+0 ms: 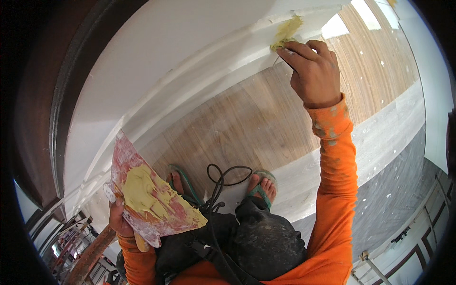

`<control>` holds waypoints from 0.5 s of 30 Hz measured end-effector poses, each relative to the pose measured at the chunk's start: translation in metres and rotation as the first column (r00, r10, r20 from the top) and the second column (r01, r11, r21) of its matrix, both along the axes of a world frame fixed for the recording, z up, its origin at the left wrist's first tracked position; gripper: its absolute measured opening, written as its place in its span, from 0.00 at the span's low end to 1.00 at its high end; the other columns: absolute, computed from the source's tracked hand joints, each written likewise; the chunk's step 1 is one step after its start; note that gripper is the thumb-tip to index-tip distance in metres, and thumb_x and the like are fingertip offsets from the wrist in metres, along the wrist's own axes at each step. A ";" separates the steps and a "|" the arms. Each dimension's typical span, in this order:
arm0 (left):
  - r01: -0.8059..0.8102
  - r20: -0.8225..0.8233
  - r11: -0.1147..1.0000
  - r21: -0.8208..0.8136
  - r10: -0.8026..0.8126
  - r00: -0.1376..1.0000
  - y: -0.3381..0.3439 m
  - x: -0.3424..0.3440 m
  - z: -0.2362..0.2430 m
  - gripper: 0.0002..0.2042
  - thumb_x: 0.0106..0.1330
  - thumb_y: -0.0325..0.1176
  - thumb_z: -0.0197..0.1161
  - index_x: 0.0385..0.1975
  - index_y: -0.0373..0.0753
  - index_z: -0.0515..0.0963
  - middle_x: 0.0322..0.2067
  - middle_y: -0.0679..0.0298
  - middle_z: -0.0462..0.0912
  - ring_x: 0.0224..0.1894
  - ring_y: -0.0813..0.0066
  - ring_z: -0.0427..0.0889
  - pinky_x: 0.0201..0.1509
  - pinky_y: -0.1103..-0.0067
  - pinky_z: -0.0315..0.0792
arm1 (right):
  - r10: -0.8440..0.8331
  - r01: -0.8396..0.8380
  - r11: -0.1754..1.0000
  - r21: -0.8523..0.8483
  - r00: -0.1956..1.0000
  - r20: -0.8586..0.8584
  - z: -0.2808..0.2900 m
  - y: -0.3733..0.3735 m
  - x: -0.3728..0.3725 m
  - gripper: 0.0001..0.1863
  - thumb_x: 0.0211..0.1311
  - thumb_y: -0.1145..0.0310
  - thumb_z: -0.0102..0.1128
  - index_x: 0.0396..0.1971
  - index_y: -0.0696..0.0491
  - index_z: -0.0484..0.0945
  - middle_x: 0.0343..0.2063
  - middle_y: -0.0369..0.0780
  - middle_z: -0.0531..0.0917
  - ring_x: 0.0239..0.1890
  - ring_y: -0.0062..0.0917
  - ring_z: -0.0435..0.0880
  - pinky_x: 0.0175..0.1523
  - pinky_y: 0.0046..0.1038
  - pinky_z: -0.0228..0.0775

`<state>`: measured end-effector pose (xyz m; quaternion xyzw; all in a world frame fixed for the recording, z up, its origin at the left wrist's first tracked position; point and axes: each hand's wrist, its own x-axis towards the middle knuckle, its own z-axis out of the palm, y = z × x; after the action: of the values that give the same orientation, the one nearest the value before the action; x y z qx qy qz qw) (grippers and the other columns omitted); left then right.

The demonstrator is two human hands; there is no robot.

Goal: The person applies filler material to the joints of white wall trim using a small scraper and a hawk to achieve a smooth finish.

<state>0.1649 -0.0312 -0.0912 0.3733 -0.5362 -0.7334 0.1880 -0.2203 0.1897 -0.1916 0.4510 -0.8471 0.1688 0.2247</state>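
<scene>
My left hand [121, 219] is closed on the edge of a reddish putty board [124, 154] streaked with white, held tilted at lower left. A thick mound of yellow putty [147, 192] is spread over the board. The end of a wooden handle [141, 242] sticks out beneath it, near my left fingers. At the upper right my right hand [313, 71] reaches to the low part of the white wall, fingers pinched together. Putty covers whatever they hold, and I cannot make it out. A fresh yellow putty smear [290, 27] lies on the wall just above the fingertips.
The white wall [190, 42] curves along the left and top. My sandalled feet [261, 186] stand on wood-look flooring [237, 137] with white specks. A black cord [219, 183] loops in front of my legs. A rusty pipe [88, 256] runs at lower left.
</scene>
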 end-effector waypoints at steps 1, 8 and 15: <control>-0.019 0.025 1.000 -0.019 0.019 1.000 0.002 -0.002 0.000 0.22 0.62 0.38 0.43 0.48 0.26 0.66 0.45 0.51 0.74 0.46 0.63 0.76 0.50 0.71 0.71 | 0.023 -0.025 0.999 0.029 0.999 0.040 0.005 0.001 -0.001 0.17 0.39 0.78 0.53 0.31 0.43 0.82 0.35 0.27 0.81 0.38 0.29 0.74 0.37 0.29 0.66; 0.105 0.144 0.972 -0.211 -0.075 0.987 -0.006 0.010 0.000 0.21 0.62 0.36 0.45 0.50 0.26 0.64 0.47 0.52 0.73 0.48 0.64 0.74 0.53 0.71 0.68 | -0.016 0.011 0.999 0.045 0.993 0.118 -0.002 0.023 0.013 0.18 0.39 0.78 0.54 0.32 0.43 0.81 0.34 0.27 0.81 0.37 0.27 0.74 0.37 0.28 0.64; 0.048 0.069 0.999 -0.001 -0.047 0.997 -0.004 0.002 0.003 0.23 0.60 0.37 0.47 0.52 0.28 0.62 0.48 0.53 0.72 0.49 0.63 0.74 0.53 0.71 0.68 | -0.117 0.111 0.981 -0.161 0.993 -0.029 -0.012 0.009 0.010 0.19 0.38 0.80 0.55 0.32 0.43 0.81 0.36 0.25 0.80 0.36 0.27 0.73 0.37 0.27 0.63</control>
<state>0.1668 -0.0351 -0.0884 0.3852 -0.5521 -0.7236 0.1525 -0.2098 0.1988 -0.2032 0.3855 -0.8509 0.2140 0.2856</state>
